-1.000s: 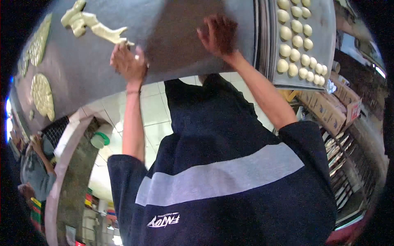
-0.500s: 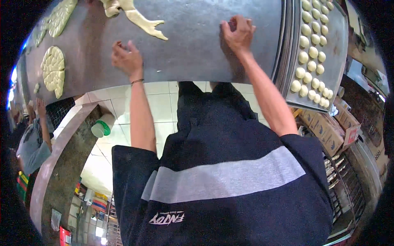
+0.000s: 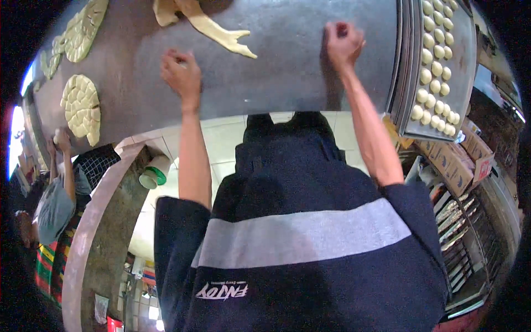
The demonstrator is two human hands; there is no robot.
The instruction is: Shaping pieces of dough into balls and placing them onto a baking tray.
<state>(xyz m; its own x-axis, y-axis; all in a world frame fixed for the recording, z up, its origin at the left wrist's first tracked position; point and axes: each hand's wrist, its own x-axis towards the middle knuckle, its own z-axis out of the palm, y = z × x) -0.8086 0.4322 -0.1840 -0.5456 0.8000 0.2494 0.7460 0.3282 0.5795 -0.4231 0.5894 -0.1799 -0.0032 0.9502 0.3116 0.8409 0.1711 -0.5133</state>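
Over the grey metal worktable [image 3: 276,83], both my hands are curled with their fingers bent inward. My left hand [image 3: 183,77] is at the table's middle left, below a long pale strip of dough [image 3: 221,36] with a forked end. My right hand [image 3: 345,47] is farther right, beyond the strip's end, and slightly blurred. What lies under either palm, if anything, is hidden. To the right, several round dough balls [image 3: 436,88] sit in rows on a metal tray [image 3: 463,66].
On the table's left lie a round dough slab scored into pieces [image 3: 80,105] and another scored slab [image 3: 86,33]. A co-worker's hand [image 3: 62,138] is at the left table edge. Cardboard boxes [image 3: 445,163] stand below the tray. A green-rimmed container [image 3: 155,174] is beneath the table's front.
The whole view has shifted, so the table, dough and tray appear farther right. Relative to the dough strip, my left hand is a little farther left. Both hands stay curled.
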